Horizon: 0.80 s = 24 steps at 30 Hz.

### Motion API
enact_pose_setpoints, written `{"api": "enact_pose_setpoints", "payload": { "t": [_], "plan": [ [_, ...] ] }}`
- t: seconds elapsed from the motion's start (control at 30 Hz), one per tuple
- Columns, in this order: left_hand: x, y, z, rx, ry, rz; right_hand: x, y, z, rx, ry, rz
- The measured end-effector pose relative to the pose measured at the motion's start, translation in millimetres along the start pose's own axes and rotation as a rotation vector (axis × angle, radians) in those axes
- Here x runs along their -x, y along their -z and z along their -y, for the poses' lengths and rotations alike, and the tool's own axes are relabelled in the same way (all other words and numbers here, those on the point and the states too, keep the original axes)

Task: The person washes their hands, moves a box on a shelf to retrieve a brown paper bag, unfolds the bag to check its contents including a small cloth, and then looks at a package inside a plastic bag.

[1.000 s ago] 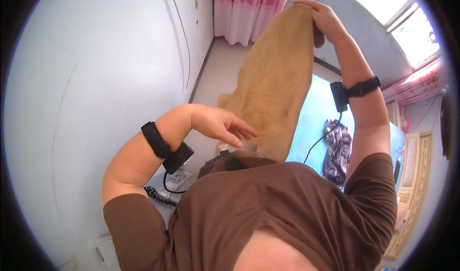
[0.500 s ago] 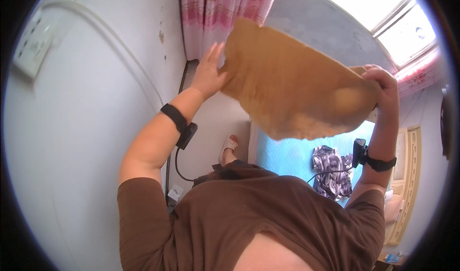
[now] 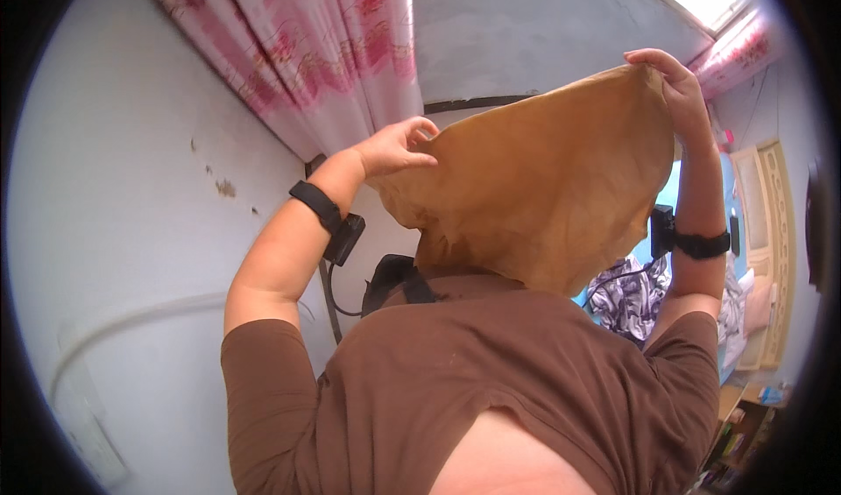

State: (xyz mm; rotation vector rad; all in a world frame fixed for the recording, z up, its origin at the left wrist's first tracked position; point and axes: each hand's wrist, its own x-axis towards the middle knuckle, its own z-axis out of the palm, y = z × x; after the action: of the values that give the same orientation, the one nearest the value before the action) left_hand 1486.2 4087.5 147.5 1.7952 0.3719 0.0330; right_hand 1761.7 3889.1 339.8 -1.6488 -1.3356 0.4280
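Note:
A tan-brown piece of cloth point(image 3: 543, 166), perhaps a garment, is stretched out in front of my chest, its upper edge slanting up to the right. My right hand point(image 3: 676, 92) grips its upper right corner, fingers folded over the edge. At the upper left edge, my left hand point(image 3: 394, 149) has its fingers curled and its thumb below, with the cloth's edge between them. The lower part hangs in soft folds against my brown shirt point(image 3: 491, 355).
A pink flowered curtain point(image 3: 333, 57) hangs beyond my left hand, beside a pale wall point(image 3: 149, 197). Rumpled purple-grey patterned fabric point(image 3: 624, 298) lies on the blue bed at the right. Past it stands a cream wooden headboard point(image 3: 771, 232). A window is at upper right.
My right hand has risen with its corner of the cloth. My left hand has gone from spread fingers to curled ones at the edge. The view has swung left, toward the curtain.

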Motion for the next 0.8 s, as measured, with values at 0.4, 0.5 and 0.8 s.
{"api": "enact_pose_setpoints", "payload": {
  "t": [0.4,0.5,0.8],
  "plan": [
    [-193,140,14,-0.11,-0.025,-0.443,-55,-17,-75,0.498,-0.196,-0.165],
    [-236,150,-6,0.12,0.08,-0.425,-48,-46,-92,0.395,-0.303,-0.083],
    [-331,88,-49,0.816,0.233,-0.155,-65,-97,-147,0.2,-0.712,-0.002]
  ]
}}
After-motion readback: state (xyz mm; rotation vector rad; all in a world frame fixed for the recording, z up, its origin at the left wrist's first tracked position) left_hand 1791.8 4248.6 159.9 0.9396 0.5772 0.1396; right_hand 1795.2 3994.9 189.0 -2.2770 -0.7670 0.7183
